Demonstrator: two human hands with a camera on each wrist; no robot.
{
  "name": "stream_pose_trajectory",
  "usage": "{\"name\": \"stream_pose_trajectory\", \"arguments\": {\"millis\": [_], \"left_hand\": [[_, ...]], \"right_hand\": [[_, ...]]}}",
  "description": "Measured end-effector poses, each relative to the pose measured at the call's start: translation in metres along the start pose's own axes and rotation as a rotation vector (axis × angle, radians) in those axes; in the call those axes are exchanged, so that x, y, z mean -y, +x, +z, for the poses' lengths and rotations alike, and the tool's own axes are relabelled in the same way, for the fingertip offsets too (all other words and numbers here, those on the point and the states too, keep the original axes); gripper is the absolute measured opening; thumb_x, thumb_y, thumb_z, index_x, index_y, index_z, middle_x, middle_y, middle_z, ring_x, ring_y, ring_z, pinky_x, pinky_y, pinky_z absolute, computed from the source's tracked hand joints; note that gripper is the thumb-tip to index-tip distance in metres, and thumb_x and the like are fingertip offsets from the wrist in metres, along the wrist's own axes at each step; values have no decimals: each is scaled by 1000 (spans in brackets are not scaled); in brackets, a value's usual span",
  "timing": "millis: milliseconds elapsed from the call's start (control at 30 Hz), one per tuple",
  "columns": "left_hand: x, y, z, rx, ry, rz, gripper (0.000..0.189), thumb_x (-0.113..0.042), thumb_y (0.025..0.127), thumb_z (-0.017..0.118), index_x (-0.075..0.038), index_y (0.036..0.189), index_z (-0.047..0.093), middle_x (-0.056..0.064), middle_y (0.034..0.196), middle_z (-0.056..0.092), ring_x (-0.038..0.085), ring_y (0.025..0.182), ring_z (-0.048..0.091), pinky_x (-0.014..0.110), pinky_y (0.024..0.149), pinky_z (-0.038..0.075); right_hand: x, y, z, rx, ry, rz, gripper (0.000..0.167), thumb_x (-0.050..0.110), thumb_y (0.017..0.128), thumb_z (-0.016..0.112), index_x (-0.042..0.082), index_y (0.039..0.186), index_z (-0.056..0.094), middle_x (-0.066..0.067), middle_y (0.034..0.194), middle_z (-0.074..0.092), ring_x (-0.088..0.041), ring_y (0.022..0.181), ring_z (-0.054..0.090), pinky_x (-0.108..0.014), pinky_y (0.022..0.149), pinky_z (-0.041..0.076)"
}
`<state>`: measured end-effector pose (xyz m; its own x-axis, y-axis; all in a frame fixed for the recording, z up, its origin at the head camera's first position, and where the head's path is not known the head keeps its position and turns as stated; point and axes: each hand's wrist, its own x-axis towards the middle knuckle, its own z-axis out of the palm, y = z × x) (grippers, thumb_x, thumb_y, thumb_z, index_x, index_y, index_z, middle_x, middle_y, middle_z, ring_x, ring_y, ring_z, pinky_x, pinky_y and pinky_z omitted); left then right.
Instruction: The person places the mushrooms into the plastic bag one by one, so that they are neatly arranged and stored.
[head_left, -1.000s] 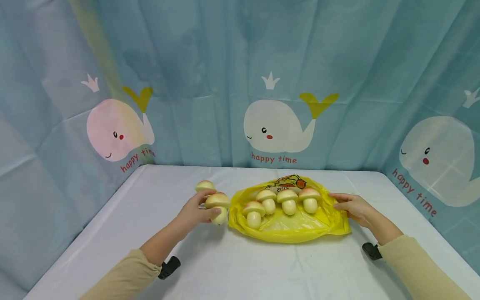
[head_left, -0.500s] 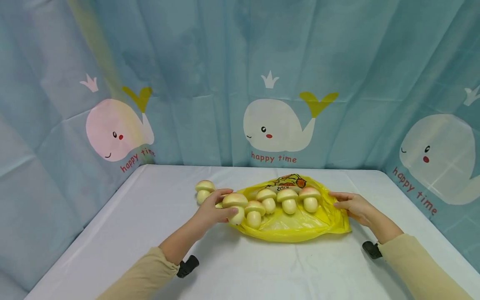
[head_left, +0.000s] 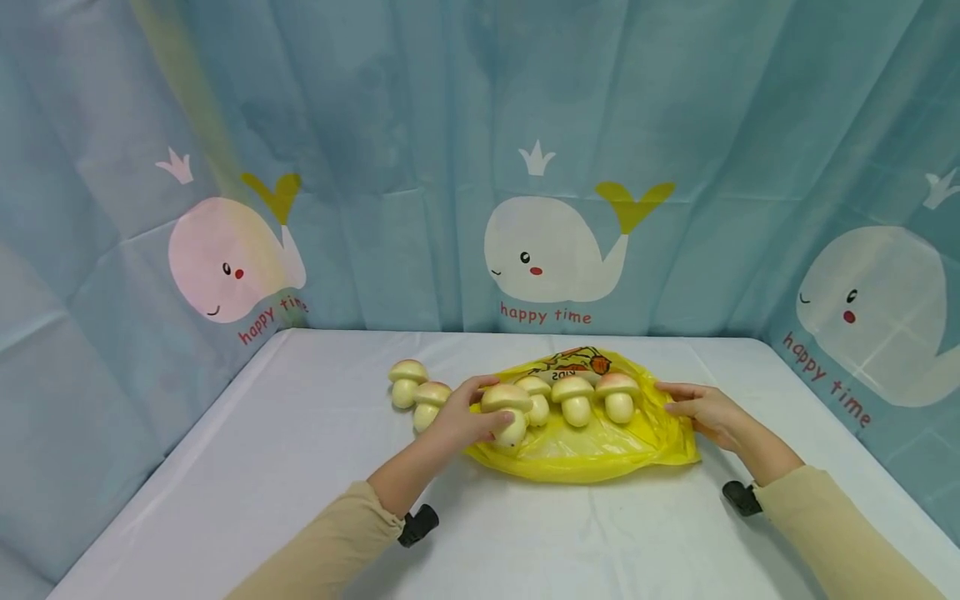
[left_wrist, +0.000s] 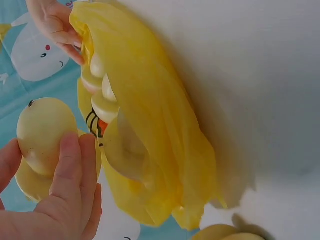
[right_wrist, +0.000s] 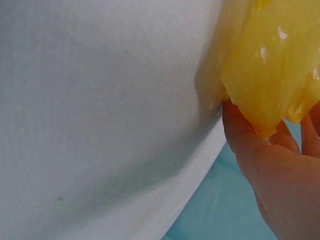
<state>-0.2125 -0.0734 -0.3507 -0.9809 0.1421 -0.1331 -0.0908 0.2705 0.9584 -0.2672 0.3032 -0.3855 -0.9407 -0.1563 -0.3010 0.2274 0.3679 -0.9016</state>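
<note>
My left hand (head_left: 459, 418) grips a toy mushroom (head_left: 507, 398) by its sides, with fingers behind and thumb in front, over the left end of a yellow plastic bag (head_left: 577, 472). In the left wrist view the held mushroom (left_wrist: 47, 132) shows its pale stem end. The bag lies with its mouth spread, and cream mushrooms (head_left: 573, 400) with reddish-tinged caps rest inside; the leftmost is hidden behind the held one. At the bag's right end, my right hand (head_left: 711, 415) pinches the edge between fingers and thumb. Yellow film (right_wrist: 280, 65) covers part of those fingers in the right wrist view.
Two more toy mushrooms, one farther back (head_left: 407, 383) and one nearer (head_left: 431, 402), stand on the white-covered table (head_left: 300, 450) left of the bag, close to my left forearm. A blue curtain (head_left: 420, 167) with whale prints hangs along the table's back and sides.
My left hand has moved right with the mushroom, from beside the bag to over its left end. A second mushroom on the table has come into view behind it. The right hand stays put.
</note>
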Motion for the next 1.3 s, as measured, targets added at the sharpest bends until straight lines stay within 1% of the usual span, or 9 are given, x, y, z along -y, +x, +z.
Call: {"name": "stream_pose_trajectory", "arguments": {"millis": [267,400,500,600,667,767,900,1100,1300], "left_hand": [[-1,5,22,60,-13,34,59,-12,85,76,-9,138,50,19,135,49,26,96,60,34,71,57],[-1,9,33,68,-17,50,55,-10,85,76,-8,135,52,18,130,50,25,95,58,35,71,57],[1,11,41,76,9,62,54,-12,85,76,-10,134,53,16,127,52,22,89,57,34,69,56],[3,13,48,87,65,89,56,-15,85,76,-10,135,52,14,129,53,21,83,57,32,67,54],[5,15,52,91,99,111,56,-15,86,76,-9,136,51,14,132,52,21,85,57,32,69,53],[8,16,57,92,137,141,57,-14,87,74,-7,137,49,14,135,51,24,100,56,38,83,51],[11,16,62,87,169,150,56,-13,88,74,-7,137,48,14,137,51,28,119,50,46,100,42],[13,13,65,90,219,158,55,-13,87,74,-5,136,49,12,135,53,26,120,51,46,101,42],[19,17,68,100,245,190,55,-10,88,73,-2,136,49,11,135,52,26,121,50,44,100,42]], "right_hand": [[1,-1,1,-4,-4,0,59,11,98,57,-5,148,30,-30,155,14,-44,138,24,-49,108,33],[0,0,1,-5,-5,1,60,11,98,57,-5,148,30,-30,155,14,-43,138,25,-49,108,33],[0,0,1,-5,1,4,59,12,98,58,-5,148,31,-30,155,14,-44,138,24,-50,109,31],[-1,0,0,-6,6,3,59,11,98,57,-5,148,31,-30,155,13,-44,138,23,-50,110,30],[-1,0,0,-5,10,1,59,11,98,57,-6,148,30,-30,155,13,-44,138,23,-50,110,30],[-1,0,0,0,5,-6,59,12,98,57,-6,148,30,-30,155,13,-44,138,23,-51,110,30],[-1,-1,1,5,2,-9,60,12,98,57,-6,148,29,-30,155,13,-44,139,22,-51,110,29],[0,-1,1,2,-3,-8,59,12,98,56,-6,148,30,-30,155,14,-44,138,23,-51,110,30],[0,-1,1,4,-6,-13,59,12,98,56,-6,147,30,-30,155,14,-44,139,22,-52,110,29]]}}
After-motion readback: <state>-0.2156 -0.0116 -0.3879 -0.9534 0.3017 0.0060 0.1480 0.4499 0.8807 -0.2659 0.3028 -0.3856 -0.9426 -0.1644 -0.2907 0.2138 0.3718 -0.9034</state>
